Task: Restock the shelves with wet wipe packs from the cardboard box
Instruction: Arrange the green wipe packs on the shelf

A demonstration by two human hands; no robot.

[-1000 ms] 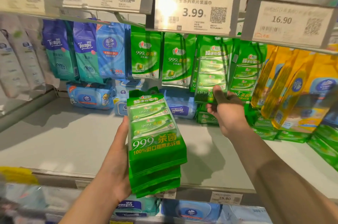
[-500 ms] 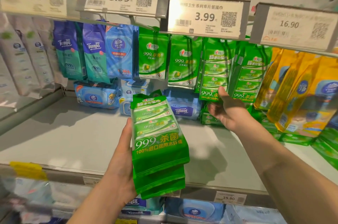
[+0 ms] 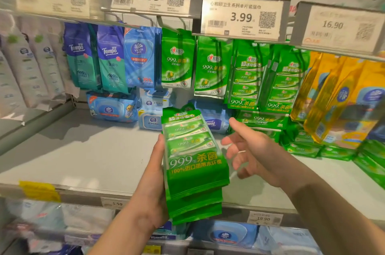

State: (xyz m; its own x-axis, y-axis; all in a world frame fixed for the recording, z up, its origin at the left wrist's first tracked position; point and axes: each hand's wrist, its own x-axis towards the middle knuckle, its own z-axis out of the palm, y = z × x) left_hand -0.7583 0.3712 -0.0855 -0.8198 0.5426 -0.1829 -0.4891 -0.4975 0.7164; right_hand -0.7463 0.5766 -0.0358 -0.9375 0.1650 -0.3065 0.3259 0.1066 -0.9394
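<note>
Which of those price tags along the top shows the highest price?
The rightmost tag, reading 16.90, above the yellow packs; the other three read 2.99 and 3.99.

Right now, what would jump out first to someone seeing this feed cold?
The stack of green wet wipe packs at centre, gripped by the left hand in front of the grey shelf. Beside it the right hand hovers open and empty. Above, white price tags hang over rows of blue, green and yellow hanging packs.
</note>
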